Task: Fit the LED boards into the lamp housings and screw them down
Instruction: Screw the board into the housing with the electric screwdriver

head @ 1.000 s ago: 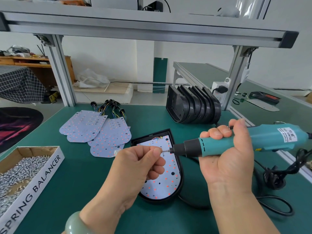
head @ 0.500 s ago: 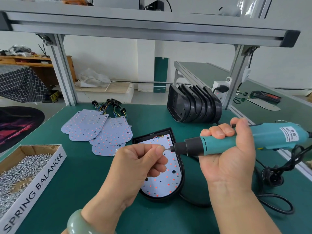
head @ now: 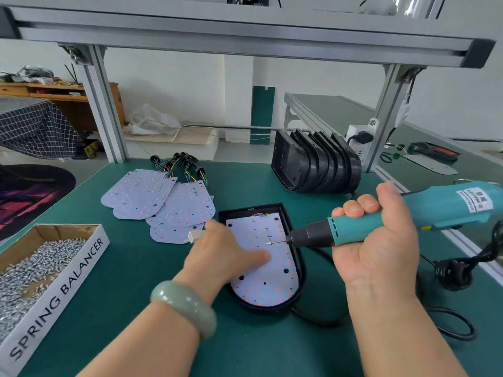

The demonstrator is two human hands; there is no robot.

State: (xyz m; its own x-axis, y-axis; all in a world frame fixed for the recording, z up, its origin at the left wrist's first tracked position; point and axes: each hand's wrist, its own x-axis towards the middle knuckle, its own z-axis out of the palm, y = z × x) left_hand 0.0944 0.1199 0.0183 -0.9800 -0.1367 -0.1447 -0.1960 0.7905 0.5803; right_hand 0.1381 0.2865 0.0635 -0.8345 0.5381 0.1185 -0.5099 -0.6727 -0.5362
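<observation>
A person's left hand (head: pixel 226 257) rested on the LED board (head: pixel 261 284), its grip apart. The board sat in the lamp housing (head: pixel 236 213) at mid-bench. The right hand (head: pixel 381 248), grip clamped on the electric screwdriver (head: pixel 353 227), carried a screw (head: pixel 269 243) on the bit. The next move was probably to tip it down into a board hole. Spare boards (head: pixel 152 197) lay at 10 o'clock.

Behind your left hand (head: pixel 226 257) and your right hand (head: pixel 378 240), both wrists are bare. Just behind the left hand a thick, smooth bangle (head: pixel 185 306) rings the wrist. It is pale milky green, rounded, glossy and jade-like. On the right hand, the fingernails (head: pixel 370 204) that show are short.
</observation>
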